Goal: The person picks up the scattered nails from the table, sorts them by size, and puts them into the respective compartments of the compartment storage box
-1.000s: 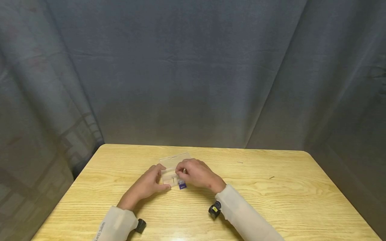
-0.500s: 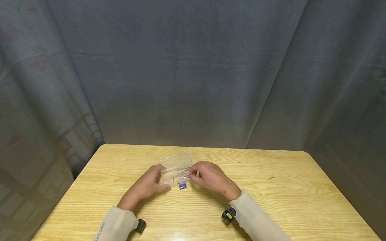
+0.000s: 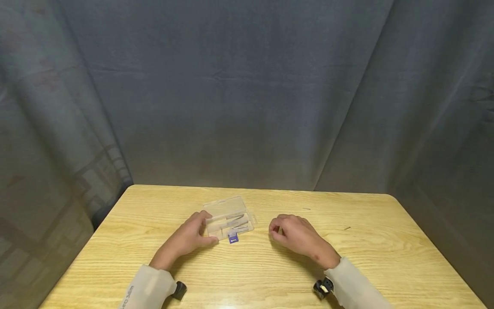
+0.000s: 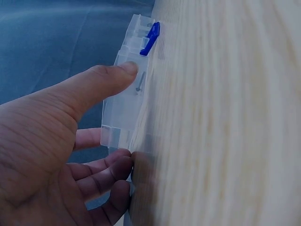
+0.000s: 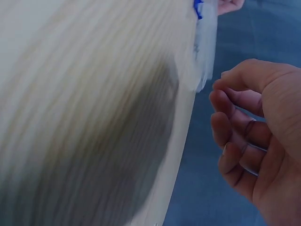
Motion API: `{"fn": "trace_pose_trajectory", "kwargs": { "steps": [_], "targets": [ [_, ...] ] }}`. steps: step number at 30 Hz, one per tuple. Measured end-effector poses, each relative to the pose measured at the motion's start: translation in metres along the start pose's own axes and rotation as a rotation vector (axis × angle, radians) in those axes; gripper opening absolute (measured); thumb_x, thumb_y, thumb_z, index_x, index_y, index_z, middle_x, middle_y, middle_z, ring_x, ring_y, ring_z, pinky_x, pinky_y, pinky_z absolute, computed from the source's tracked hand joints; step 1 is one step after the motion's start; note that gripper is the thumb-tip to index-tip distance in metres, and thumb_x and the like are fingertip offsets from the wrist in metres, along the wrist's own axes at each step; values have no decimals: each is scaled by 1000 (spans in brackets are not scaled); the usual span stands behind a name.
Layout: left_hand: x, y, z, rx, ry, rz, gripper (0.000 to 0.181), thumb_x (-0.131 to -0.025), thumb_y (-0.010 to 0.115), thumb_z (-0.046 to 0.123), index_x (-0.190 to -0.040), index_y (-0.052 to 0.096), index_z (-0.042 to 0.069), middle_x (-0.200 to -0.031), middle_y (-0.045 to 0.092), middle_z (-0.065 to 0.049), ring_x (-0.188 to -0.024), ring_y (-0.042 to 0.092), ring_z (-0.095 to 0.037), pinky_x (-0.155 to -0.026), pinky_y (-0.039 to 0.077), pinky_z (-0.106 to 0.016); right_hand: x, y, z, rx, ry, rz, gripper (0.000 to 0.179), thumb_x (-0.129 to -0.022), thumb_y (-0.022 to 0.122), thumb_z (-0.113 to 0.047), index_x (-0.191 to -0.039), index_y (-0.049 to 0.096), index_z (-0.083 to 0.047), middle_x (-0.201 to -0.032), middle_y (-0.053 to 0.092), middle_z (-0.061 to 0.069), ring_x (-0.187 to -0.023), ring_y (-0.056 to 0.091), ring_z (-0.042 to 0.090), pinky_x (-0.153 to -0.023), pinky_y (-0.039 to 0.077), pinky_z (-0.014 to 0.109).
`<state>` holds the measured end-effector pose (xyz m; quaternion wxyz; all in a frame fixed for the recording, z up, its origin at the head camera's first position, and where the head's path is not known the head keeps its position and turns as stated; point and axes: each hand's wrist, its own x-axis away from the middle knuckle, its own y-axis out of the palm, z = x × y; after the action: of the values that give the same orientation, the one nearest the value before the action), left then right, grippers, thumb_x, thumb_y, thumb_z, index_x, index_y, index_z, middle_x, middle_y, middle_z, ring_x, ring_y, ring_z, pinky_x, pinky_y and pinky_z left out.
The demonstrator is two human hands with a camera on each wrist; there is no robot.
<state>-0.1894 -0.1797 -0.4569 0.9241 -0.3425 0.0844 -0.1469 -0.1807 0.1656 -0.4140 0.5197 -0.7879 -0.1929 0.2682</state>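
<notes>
A clear plastic compartment box (image 3: 214,233) lies on the table with its lid (image 3: 224,207) folded back. Slender silver metal pieces (image 3: 240,227) sit in its right-hand compartments; their exact kind is too small to tell. One short metal piece (image 4: 140,82) shows through the wall in the left wrist view. A blue latch (image 3: 233,238) hangs at the front edge. My left hand (image 3: 190,235) holds the box's left end, thumb on the near side and fingers around the far side. To the right of the box, my right hand (image 3: 295,234) hovers with loosely curled fingers and nothing visible in them.
Two thin metal pieces lie loose on the wooden table (image 3: 247,274): a pale one (image 3: 306,208) at the back right and a darker one (image 3: 347,228) farther right. Grey curtains (image 3: 231,94) stand behind the table and on both sides.
My right hand has drawn away from over the box to the right, uncovering the metal pieces and the box's right end. My left hand has kept its hold on the box.
</notes>
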Motion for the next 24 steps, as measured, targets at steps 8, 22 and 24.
{"fn": "trace_pose_trajectory", "kwargs": {
  "steps": [8, 22, 24],
  "targets": [
    [0, 0, 2, -4, -15, 4, 56, -81, 91, 27, -122, 59, 7, -98, 51, -4, -85, 47, -20, -74, 43, -39, 34, -19, 23, 37, 38, -29, 7, -98, 71, -14, -96, 73, -20, -88, 62, -17, -67, 50, -2, -56, 43, 24],
    [1, -2, 3, 9, 10, 1, 52, -81, 90, 23, -118, 58, 5, -102, 53, -7, -87, 48, -20, -78, 44, -40, 81, -40, 59, 38, 216, -15, 7, -99, 71, -17, -93, 73, -21, -87, 61, -18, -71, 52, -2, -58, 44, 25],
    [0, -1, 3, 13, 7, -2, 52, -81, 90, 24, -118, 58, 5, -100, 53, -7, -86, 48, -20, -76, 43, -39, 87, -41, 62, 43, 234, -15, 9, -98, 72, -15, -93, 72, -23, -86, 61, -18, -71, 52, -2, -57, 44, 25]
  ]
}}
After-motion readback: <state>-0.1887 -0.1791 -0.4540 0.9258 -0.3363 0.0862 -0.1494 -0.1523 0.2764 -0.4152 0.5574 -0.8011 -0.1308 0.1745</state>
